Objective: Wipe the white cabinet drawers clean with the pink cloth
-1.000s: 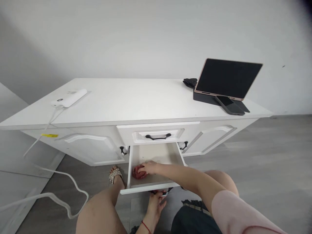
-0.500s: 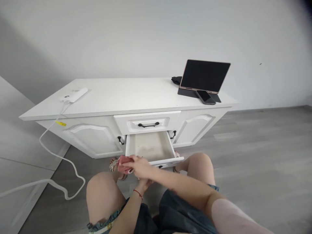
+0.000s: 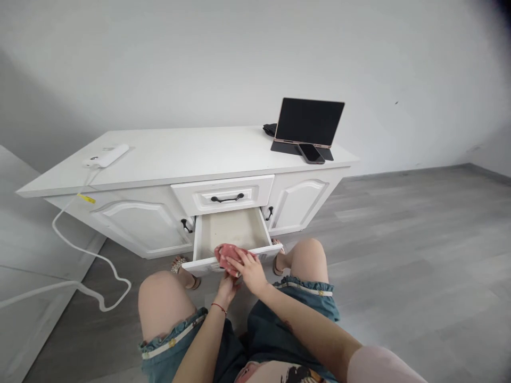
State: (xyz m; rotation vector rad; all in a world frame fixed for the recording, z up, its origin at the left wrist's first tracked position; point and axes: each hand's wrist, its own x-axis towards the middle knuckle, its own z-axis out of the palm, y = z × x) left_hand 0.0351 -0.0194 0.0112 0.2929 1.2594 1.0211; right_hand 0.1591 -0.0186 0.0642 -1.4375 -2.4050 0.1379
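A crumpled red cloth [image 3: 227, 256] lies against the top edge of the pulled-out lower drawer [image 3: 207, 230]. My right hand [image 3: 252, 272] is closed on the cloth from the right, with its fingers over the fabric. Just below the cloth, in front of the drawer face, is my left hand [image 3: 227, 290]. Its fingers are curled upward, and their tips are partly hidden, so what they grip cannot be made out. The visible drawer bottom is bare and pale.
On the white cabinet [image 3: 171, 154] stand a tablet [image 3: 309, 122] in a cover, a phone [image 3: 311, 153], a black item [image 3: 270, 129] and a white power strip [image 3: 107, 155]. Its cable [image 3: 99, 252] hangs at the left. My knees flank the drawer.
The red cloth and my right hand have moved from the drawer's left front corner to the middle of its front edge. The view has shifted, placing the cabinet further left.
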